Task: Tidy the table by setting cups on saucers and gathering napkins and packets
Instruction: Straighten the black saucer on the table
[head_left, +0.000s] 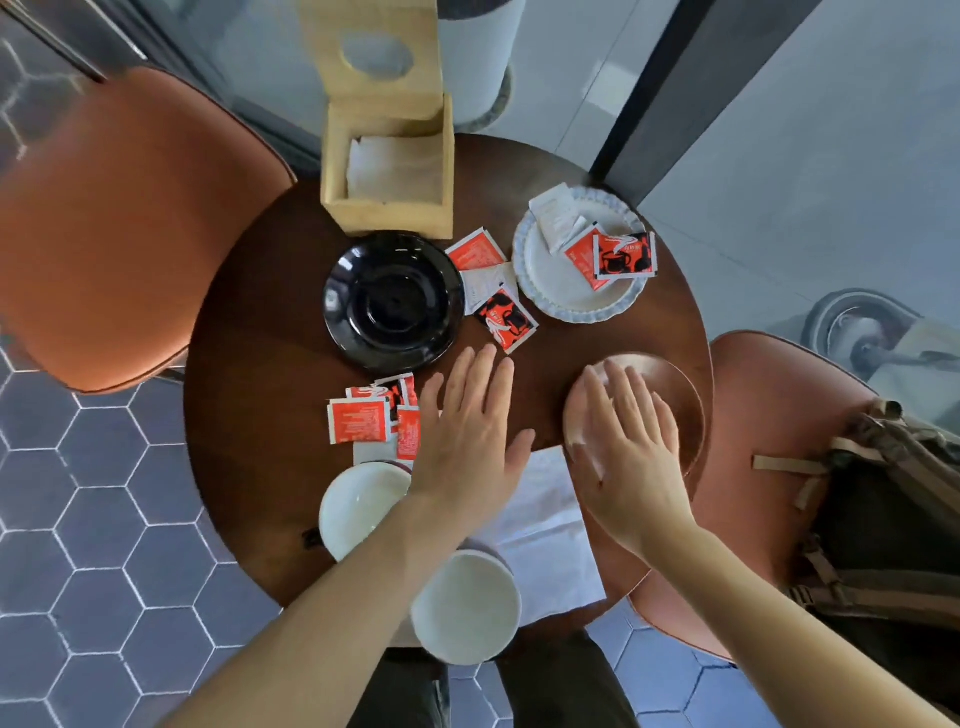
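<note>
My left hand (470, 421) is flat and open over the middle of the round wooden table (249, 405), holding nothing. My right hand (623, 441) is spread, palm down, over a brown wooden saucer (675, 400) at the right edge. Two white cups (358, 504) (467, 605) stand near the front edge. A black saucer (392, 304) sits at the centre left. A white scalloped plate (550, 291) at the back right holds red packets (621, 254) and a white packet. More red packets (358, 421) lie left of my left hand, others (504, 317) beside the black saucer. A white napkin (545, 530) lies under my wrists.
A wooden napkin box (387, 208) with white napkins stands at the table's back edge. Orange chairs (119, 228) flank the table left and right; a brown backpack (883, 519) rests on the right one. Hexagon-tiled floor lies below.
</note>
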